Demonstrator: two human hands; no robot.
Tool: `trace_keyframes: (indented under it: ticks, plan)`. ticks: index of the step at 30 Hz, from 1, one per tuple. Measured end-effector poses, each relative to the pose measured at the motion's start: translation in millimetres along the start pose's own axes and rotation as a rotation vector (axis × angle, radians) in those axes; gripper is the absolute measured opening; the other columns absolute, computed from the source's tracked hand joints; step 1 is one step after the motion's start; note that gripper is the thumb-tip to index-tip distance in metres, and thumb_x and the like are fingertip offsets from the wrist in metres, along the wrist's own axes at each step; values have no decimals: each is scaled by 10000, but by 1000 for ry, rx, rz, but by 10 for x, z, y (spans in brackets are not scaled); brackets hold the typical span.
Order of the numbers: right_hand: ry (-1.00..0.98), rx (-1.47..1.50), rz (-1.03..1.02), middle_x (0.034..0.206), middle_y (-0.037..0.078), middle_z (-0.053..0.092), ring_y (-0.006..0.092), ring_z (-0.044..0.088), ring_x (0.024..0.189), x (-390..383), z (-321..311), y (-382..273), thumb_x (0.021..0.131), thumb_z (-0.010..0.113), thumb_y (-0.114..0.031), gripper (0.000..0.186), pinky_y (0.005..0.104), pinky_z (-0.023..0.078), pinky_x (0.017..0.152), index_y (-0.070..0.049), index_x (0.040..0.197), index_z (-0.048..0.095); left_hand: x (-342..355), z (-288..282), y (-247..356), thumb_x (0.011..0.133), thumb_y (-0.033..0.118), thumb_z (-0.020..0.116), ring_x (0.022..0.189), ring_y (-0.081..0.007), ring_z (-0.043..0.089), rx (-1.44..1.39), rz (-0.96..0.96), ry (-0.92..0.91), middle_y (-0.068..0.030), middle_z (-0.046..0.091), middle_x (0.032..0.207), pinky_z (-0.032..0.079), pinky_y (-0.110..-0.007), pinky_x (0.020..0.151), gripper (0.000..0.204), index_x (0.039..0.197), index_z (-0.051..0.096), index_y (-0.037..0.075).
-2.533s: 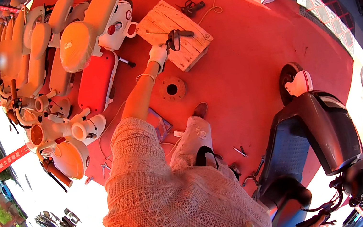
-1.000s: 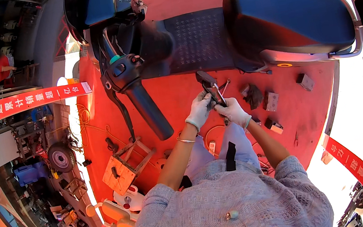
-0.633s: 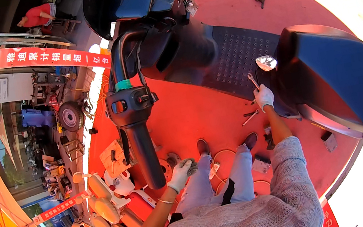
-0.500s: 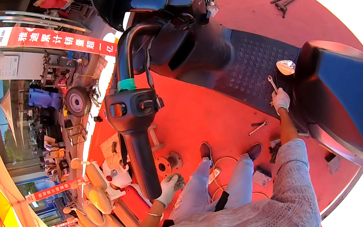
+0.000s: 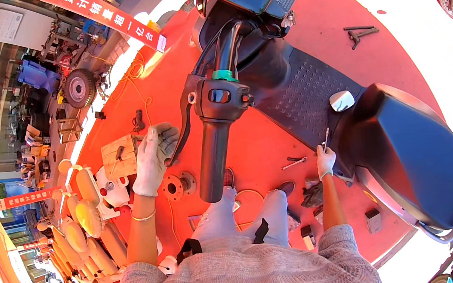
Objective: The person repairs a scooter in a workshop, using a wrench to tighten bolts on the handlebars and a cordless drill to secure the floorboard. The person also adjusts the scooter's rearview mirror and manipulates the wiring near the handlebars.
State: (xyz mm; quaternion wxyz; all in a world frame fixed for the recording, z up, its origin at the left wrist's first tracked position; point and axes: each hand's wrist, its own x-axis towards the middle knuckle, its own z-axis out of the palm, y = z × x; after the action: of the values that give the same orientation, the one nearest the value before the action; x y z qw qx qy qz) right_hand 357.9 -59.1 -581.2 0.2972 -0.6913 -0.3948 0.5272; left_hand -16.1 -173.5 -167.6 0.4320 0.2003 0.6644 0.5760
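Observation:
A dark blue electric scooter (image 5: pixel 416 150) stands before me. Its black handlebar grip (image 5: pixel 216 158) points toward me, with a brake lever (image 5: pixel 183 134) along its left side. My left hand (image 5: pixel 151 162), in a pale work glove, is raised beside the lever's tip. Its fingers are apart and hold nothing; whether they touch the lever I cannot tell. My right hand (image 5: pixel 325 160), gloved too, is closed round a wrench (image 5: pixel 327 137) by the edge of the ridged footboard (image 5: pixel 314 89). A shiny rounded mirror (image 5: pixel 342 101) lies at the footboard's seat end.
Tools (image 5: pixel 294 162) lie on the red floor, near a round orange flanged part (image 5: pixel 174 187) and a wooden stool (image 5: pixel 120 157). Several parked scooters (image 5: pixel 88 217) line the left side. A wheel (image 5: pixel 79 88) stands farther back. Dark tool pieces (image 5: pixel 360 35) lie beyond the footboard.
My left hand has risen from below the grip's end to beside the brake lever. My right hand keeps the wrench, now lower by the footboard edge. The whole view has shifted and turned.

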Motion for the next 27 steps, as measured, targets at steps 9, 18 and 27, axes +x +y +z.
trace_keyframes:
  ticks: [9, 18, 27]
  plan:
    - [-151, 219, 218, 614, 34, 561, 45, 389, 407, -1933, -291, -1454, 889, 592, -225, 222, 210, 322, 355, -20, 804, 578, 577, 696, 590, 985, 448, 368, 990, -136, 564, -137, 50, -664, -79, 579, 1107, 479, -339, 907, 558, 1230, 472, -42]
    - [211, 399, 51, 620, 30, 551, 39, 398, 432, -2582, 72, -2367, 920, 562, -203, 211, 204, 332, 376, -9, 843, 588, 789, 894, 375, 973, 379, 442, 763, -89, 523, 50, 305, -652, -16, 518, 827, 472, -263, 703, 387, 1035, 536, 9]
    - [124, 697, 105, 715, 102, 594, 152, 530, 525, -3118, 899, -2734, 925, 477, -243, 330, 235, 385, 416, 48, 1072, 527, 703, 742, 530, 947, 324, 514, 639, -168, 653, -246, -88, -983, -107, 604, 894, 546, -270, 518, 356, 1098, 465, 5]
